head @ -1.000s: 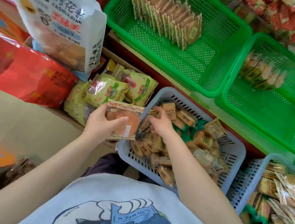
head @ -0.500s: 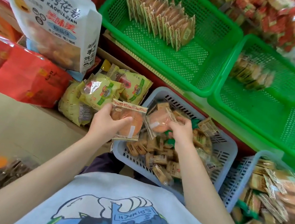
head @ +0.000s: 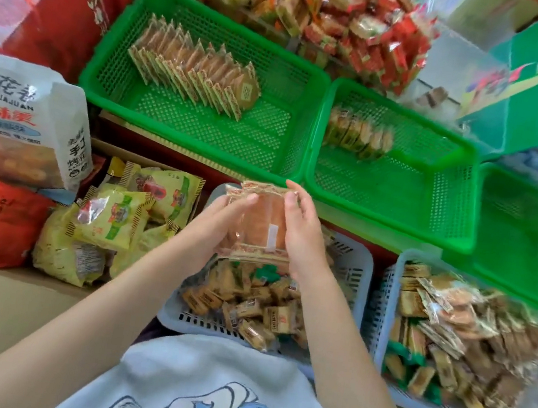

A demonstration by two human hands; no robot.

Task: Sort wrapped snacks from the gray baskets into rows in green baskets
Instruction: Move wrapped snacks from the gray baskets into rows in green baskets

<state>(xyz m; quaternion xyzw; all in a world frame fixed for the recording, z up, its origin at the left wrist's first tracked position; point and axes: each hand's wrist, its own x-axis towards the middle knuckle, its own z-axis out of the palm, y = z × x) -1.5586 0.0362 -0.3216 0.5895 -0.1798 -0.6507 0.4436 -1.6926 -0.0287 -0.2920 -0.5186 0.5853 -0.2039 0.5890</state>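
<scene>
My left hand (head: 213, 220) and my right hand (head: 302, 229) hold a small stack of clear-wrapped round cakes (head: 258, 223) between them, above the near gray basket (head: 359, 278) of small brown wrapped snacks. A second gray basket (head: 381, 327) at the right is heaped with mixed wrapped snacks. The left green basket (head: 201, 132) holds a slanted row of the same clear-wrapped cakes (head: 193, 70). The middle green basket (head: 400, 194) holds a short row of smaller packs (head: 356, 135).
A third green basket (head: 529, 261) sits at the far right. Yellow-green snack bags (head: 113, 220) lie in a cardboard box at the left, under a large white bag (head: 20, 120). Red bags and a heap of red-wrapped snacks (head: 339, 16) crowd the back.
My right hand lifted a cake pack out of the gray basket and brought it against the pack in my left hand. Both hands rose together. The camera tilted up toward the green baskets.
</scene>
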